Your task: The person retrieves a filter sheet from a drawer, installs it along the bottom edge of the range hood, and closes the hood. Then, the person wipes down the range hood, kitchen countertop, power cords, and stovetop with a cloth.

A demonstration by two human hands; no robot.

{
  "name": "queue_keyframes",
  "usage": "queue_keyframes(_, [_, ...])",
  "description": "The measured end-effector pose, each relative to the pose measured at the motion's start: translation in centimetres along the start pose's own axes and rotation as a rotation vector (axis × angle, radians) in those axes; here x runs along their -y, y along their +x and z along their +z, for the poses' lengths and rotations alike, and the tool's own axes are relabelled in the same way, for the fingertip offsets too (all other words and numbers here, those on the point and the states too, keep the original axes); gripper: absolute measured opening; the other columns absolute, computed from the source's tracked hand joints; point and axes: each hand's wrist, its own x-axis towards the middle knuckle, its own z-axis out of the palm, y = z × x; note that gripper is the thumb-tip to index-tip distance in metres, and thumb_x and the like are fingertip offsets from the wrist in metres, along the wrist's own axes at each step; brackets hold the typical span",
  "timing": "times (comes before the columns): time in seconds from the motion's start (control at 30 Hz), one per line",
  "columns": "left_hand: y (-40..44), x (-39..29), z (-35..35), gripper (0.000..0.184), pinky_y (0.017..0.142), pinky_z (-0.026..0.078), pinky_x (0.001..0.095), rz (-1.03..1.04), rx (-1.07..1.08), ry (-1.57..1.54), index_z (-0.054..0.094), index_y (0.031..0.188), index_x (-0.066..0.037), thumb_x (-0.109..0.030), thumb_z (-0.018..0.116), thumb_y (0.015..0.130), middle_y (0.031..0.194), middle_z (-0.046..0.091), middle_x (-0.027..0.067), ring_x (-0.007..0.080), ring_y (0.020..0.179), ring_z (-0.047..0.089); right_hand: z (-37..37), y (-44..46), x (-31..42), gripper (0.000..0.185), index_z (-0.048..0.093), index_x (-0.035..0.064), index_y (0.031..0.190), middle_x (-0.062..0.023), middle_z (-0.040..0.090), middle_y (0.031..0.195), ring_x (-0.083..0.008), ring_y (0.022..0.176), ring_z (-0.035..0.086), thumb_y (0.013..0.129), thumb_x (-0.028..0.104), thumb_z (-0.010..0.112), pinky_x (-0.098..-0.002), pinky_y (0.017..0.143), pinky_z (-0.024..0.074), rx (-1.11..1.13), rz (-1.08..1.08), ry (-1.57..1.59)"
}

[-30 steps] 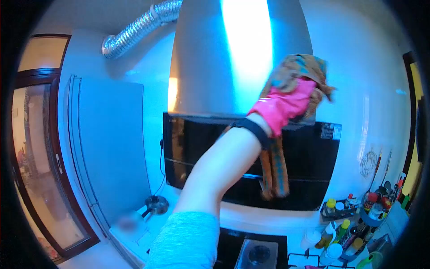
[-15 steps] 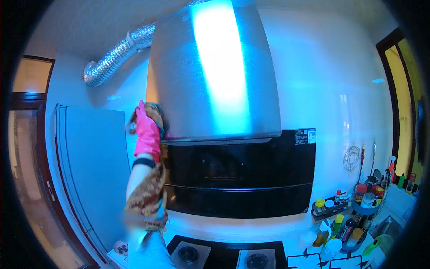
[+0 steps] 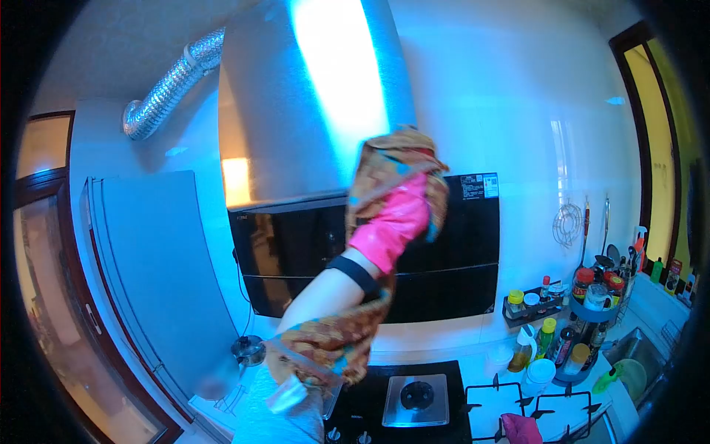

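My left hand (image 3: 396,222), in a pink rubber glove with a dark band at the wrist, is raised in front of the range hood. Its fingers are wrapped in a brown patterned cloth (image 3: 392,159) with turquoise spots, pressed to the lower right of the hood's metal chimney cover (image 3: 274,111). More of the cloth hangs down along my forearm. Below lies the hood's black glass front (image 3: 444,277), partly hidden by my arm. At the bottom edge a pink-gloved shape, seemingly my right hand (image 3: 521,428), is by the pan supports (image 3: 495,385); its fingers cannot be made out.
A black gas hob (image 3: 377,385) is below the hood. Bottles and jars crowd a rack (image 3: 588,314) on the right, beside the sink (image 3: 640,348). A small pot (image 3: 248,349) stands at left, near a tall grey-blue panel (image 3: 151,259). A foil duct (image 3: 174,81) runs upper left.
My left hand has moved with the cloth from the chimney cover's lower left edge across to its lower right. The view has shifted, and the pink-gloved shape now shows at the bottom.
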Motion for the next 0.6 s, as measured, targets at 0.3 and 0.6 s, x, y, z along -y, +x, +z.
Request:
queue_keyframes(0.3, [14.3,7.2,14.7,0.038,0.105,0.041,0.0435,-0.136,0.273,-1.924,0.057,0.127,-0.008,-0.021,0.047,0.092,0.135,0.053,0.0172,0.0332,0.124,0.051,-4.3,-4.9,-1.7,0.038,0.067,-0.0024,0.11,-0.0223,0.068,0.105,-0.0364,0.1,0.065,0.099,0.031,0.053,-0.0417,0.088,0.0491,-0.166,0.097,-0.154])
queue_keyframes(0.6, [10.0,11.6,1.1,0.038,0.104,0.035,0.0504,0.111,0.585,-2.135,0.056,0.127,-0.011,-0.027,0.047,0.094,0.133,0.055,0.0133,0.0347,0.12,0.053,0.0,-4.3,-6.7,0.034,0.07,-0.002,0.101,-0.0212,0.07,0.089,-0.0361,0.084,0.068,0.094,0.029,0.059,-0.0408,0.077,0.0524,-0.324,0.019,-0.122])
